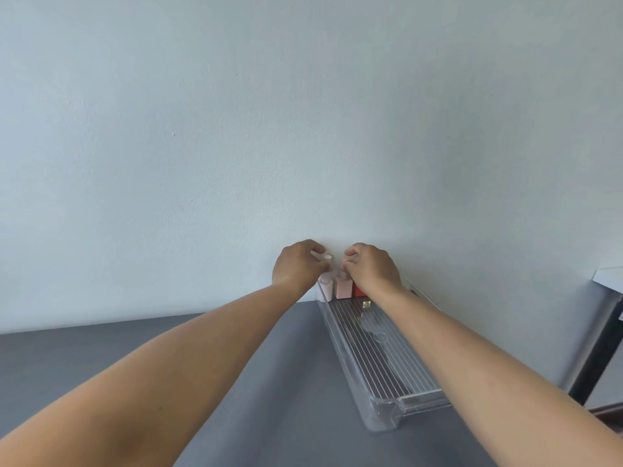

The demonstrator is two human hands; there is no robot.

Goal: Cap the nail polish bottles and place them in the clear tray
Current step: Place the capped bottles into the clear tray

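Both hands meet at the far end of the clear tray point(381, 358), just right of frame centre, hard against the pale wall point(236, 112). The left hand point(296, 267) is closed in a pinch grip on a small whitish cap point(322, 256), held slightly above and left of the bottle tops. The right hand point(371, 267) is curled over the row, fingertips point(349, 261) bunched at what looks like a bottle neck; whether it actually grasps the bottle or only steadies it I cannot tell, since its knuckles hide the contact.

3 nail polish bottles stand upright in the tray's far end: a pale pink bottle point(326, 291) at the left, a pink bottle point(344, 289) in the middle, a red bottle point(358, 291) partly behind the right wrist.

The coming move likely turns on this: the cap sits up and to the left of the neck under the right fingertips, with only a narrow gap between the hands. The bottles' long axis is vertical, so the cap should travel right and down. The left hand is the nearer one for it. The tray's long axis runs from lower right of the frame toward centre on the grey desk point(269, 382).
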